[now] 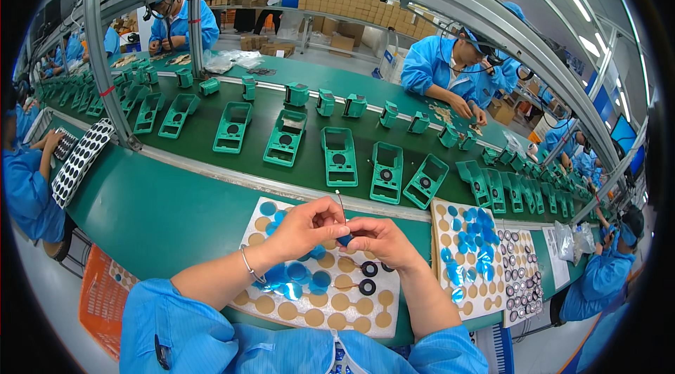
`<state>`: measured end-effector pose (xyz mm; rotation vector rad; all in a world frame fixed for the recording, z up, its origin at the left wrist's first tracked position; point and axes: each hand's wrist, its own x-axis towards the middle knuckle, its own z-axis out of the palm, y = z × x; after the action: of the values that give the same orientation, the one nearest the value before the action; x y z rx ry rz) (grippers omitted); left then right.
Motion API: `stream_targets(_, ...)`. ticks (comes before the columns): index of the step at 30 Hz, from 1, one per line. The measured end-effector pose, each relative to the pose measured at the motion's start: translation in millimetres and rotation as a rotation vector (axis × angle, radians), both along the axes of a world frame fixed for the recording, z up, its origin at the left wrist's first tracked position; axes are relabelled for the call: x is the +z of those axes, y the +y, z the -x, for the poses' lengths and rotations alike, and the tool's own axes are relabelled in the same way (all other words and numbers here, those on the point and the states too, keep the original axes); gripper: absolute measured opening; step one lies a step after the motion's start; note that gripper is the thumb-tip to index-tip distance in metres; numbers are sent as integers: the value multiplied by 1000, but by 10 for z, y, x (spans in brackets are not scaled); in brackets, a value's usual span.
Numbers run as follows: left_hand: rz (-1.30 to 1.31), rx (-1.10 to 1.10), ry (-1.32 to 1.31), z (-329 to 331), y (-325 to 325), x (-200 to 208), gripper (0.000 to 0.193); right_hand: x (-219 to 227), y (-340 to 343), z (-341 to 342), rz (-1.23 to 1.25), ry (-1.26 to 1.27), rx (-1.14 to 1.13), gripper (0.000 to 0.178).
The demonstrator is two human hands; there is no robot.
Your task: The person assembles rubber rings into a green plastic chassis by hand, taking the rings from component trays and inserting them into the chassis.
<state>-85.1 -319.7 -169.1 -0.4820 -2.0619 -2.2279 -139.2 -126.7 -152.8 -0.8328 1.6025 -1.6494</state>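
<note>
Above a white sheet (pixel 295 314) with tan round cut-outs, my left hand (pixel 308 228) and my right hand (pixel 383 242) meet. Both are closed in a pinch on a small round part with blue film (pixel 344 240). A thin dark wire (pixel 342 207) with a pale tip rises from between the fingers. The part is mostly hidden by my fingertips. Loose blue film discs (pixel 299 273) lie on the sheet under my left wrist. Beside my right hand, small black round speakers (pixel 367 285) with thin wires rest on the same sheet.
Beyond the hands, a dark green conveyor (pixel 281 181) carries rows of green plastic housings (pixel 339 157). To the right lie another dotted sheet (pixel 470 261) with blue discs and a tray of round parts (pixel 520 277). A metal frame post (pixel 102 57) stands left. Co-workers (pixel 450 68) sit opposite.
</note>
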Motion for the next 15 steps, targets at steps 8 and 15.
stream_targets(8, -181, -140, -133, 0, -64, 22, 7, -38, 35, 61, 127, -250, 112, 35)
stream_targets(15, -160, -155, -118, -19, -82, -7, 5, -70, 5, 58, 161, -287, 115, 34)
